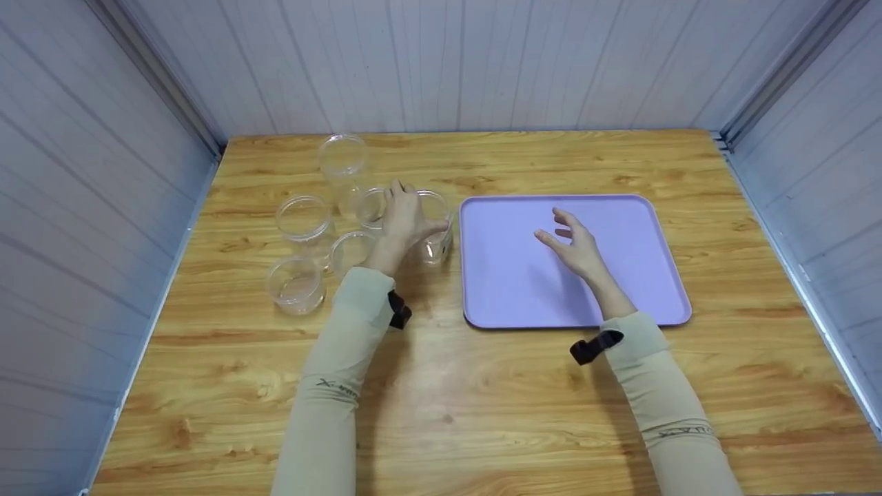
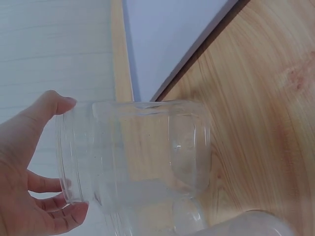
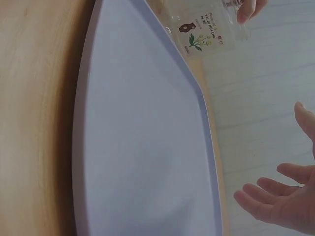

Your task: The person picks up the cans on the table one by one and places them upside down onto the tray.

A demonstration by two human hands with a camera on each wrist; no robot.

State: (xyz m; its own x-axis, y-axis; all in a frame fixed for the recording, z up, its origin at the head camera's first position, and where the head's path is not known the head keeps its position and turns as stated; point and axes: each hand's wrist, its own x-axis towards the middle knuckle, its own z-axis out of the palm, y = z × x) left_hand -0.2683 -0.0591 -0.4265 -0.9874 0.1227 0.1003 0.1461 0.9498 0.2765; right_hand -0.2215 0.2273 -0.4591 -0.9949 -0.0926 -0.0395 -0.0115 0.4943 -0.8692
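My left hand (image 1: 405, 217) grips a clear plastic jar (image 2: 142, 152) at its rim, the thumb on one side and the fingers curled round the other. This jar stands upright on the table just left of the purple tray (image 1: 530, 303). In the right wrist view it bears a printed label (image 3: 204, 32) with a flower drawing. My right hand (image 1: 577, 244) hovers over the tray, its fingers spread and relaxed, with nothing in it.
Several more clear jars stand on the left of the wooden table, among them a tall jar (image 1: 343, 162) at the back and a short jar (image 1: 296, 293) nearest me. Ribbed wall panels (image 1: 448, 69) enclose the table at the back and sides.
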